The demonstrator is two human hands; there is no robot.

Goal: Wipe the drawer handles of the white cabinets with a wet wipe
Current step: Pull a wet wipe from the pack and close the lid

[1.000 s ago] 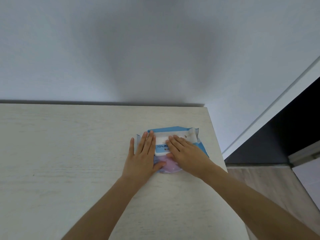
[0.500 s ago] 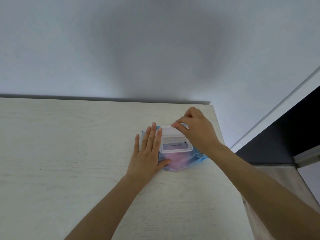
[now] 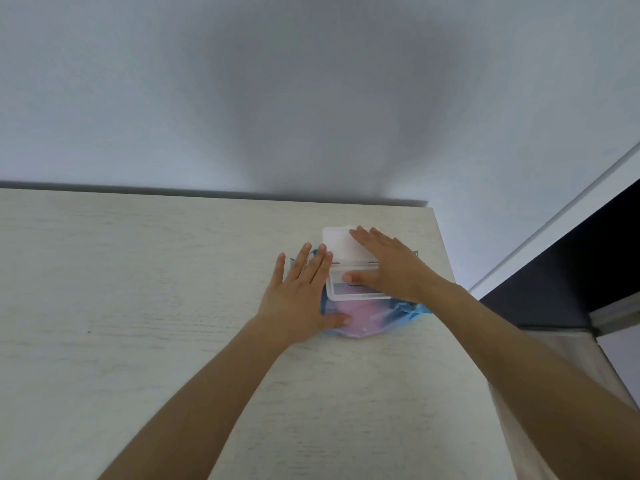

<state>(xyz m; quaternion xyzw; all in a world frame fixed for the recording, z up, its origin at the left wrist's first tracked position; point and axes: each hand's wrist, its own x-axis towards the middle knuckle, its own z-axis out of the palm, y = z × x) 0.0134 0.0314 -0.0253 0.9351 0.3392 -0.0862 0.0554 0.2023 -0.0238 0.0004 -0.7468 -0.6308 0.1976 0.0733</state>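
Head view: the wipe pack (image 3: 362, 318) lies near the worktop's (image 3: 138, 306) right edge, its lid (image 3: 336, 242) flipped back. The left hand (image 3: 299, 299) presses it flat, fingers straight, likely pinning it. The right hand's (image 3: 393, 270) straight fingers hold the lid back, thumb at the opening. No wipe is out yet.

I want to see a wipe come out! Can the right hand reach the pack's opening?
Probably yes: the lid is flipped back, and the right hand lies over the opening, thumb touching it.
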